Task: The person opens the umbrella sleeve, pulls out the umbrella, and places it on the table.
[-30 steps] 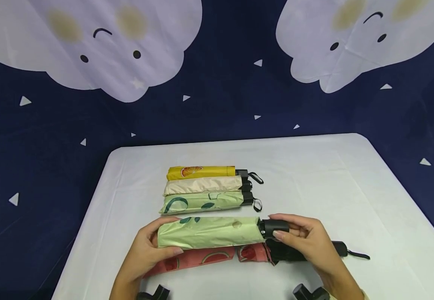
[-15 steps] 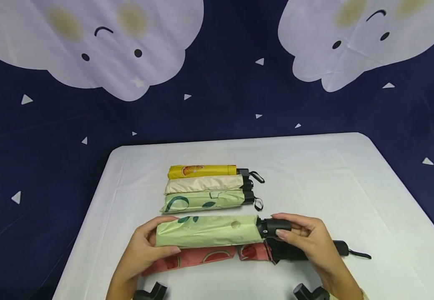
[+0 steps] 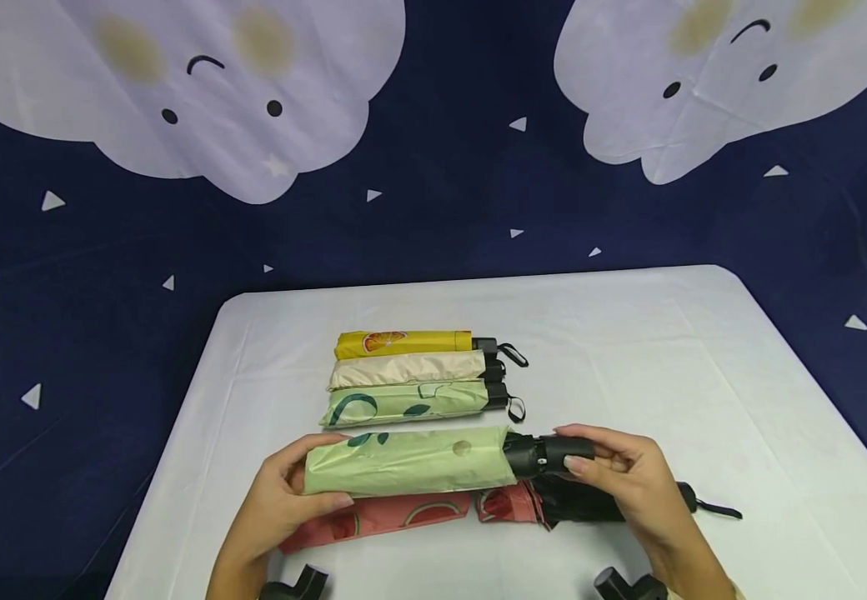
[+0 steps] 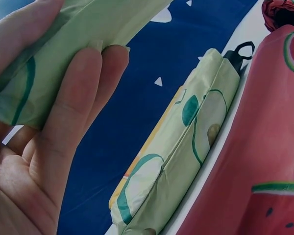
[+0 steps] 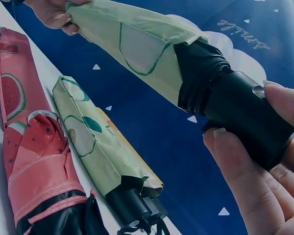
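Observation:
A folded umbrella with a black handle [image 3: 538, 455] is held level above the table, mostly inside a light green sleeve [image 3: 411, 463] with a leaf print. My left hand [image 3: 272, 500] grips the sleeve's closed end, thumb in front and fingers behind. My right hand [image 3: 628, 475] pinches the black handle between thumb and fingers. Dark folded fabric shows between sleeve mouth and handle in the right wrist view. Below lie a pink watermelon sleeve [image 3: 396, 518] and a folded watermelon umbrella [image 3: 507, 505] with black fabric, partly hidden by my right hand.
Behind the held umbrella, three sleeved umbrellas lie side by side: yellow [image 3: 403, 343], cream [image 3: 407, 369] and green [image 3: 403, 403], handles to the right. They rest on a white table [image 3: 628, 350]. A dark blue cloth with clouds [image 3: 441, 167] hangs beyond its far edge.
My hands have drawn apart: the left moved slightly left with the green sleeve, the right slightly right with the handle. More of the black umbrella now shows out of the sleeve.

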Motion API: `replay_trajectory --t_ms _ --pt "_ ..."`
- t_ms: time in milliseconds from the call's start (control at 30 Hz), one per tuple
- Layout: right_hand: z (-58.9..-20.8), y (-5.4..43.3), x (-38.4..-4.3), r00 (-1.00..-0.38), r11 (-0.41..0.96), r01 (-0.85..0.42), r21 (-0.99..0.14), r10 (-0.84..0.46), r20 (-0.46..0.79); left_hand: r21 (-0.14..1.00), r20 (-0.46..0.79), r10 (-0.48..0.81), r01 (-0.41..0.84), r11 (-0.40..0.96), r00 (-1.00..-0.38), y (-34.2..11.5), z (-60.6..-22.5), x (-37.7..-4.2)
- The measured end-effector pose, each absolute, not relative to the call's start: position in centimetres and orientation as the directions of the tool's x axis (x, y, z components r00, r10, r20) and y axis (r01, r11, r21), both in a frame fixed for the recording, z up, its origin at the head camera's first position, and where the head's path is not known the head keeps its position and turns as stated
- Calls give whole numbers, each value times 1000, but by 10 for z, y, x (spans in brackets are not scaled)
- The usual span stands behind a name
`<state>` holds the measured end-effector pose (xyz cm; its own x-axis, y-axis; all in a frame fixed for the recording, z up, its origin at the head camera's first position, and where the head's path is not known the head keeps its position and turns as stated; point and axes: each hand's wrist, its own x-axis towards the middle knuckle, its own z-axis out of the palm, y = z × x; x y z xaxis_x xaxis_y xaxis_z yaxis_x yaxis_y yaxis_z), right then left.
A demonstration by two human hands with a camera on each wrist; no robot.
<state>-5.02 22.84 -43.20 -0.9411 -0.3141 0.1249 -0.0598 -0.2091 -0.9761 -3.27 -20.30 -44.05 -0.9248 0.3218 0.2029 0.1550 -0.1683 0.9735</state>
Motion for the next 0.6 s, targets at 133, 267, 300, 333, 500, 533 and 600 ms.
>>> replay_trajectory --t_ms 133,267,300,333,500,533,600 --pt "-432 230 -50 -939 -221 -68 -973 -315 137 971 211 334 155 -184 -919 -204 -442 -33" --pt "-432 231 -50 -939 -230 -67 -971 -313 139 971 202 335 144 -192 -920 -205 -443 -33" --pt "-432 231 -50 -939 -232 -68 -970 -314 141 971 201 332 143 -191 -922 -206 -444 -33" --pt "-432 231 -50 -940 -233 -68 -970 -312 141 971 203 328 146 -190 -923 -206 -444 -33" --pt "-431 234 -50 -943 -232 -73 -970 -301 143 969 217 300 168 -179 -929 -210 -444 -33" --pt "-431 235 -50 -944 -231 -72 -970 -297 141 966 229 299 180 -183 -926 -211 -444 -33" --pt "-431 237 -50 -947 -232 -62 -971 -293 130 960 252 299 200 -194 -921 -212 -444 -32"
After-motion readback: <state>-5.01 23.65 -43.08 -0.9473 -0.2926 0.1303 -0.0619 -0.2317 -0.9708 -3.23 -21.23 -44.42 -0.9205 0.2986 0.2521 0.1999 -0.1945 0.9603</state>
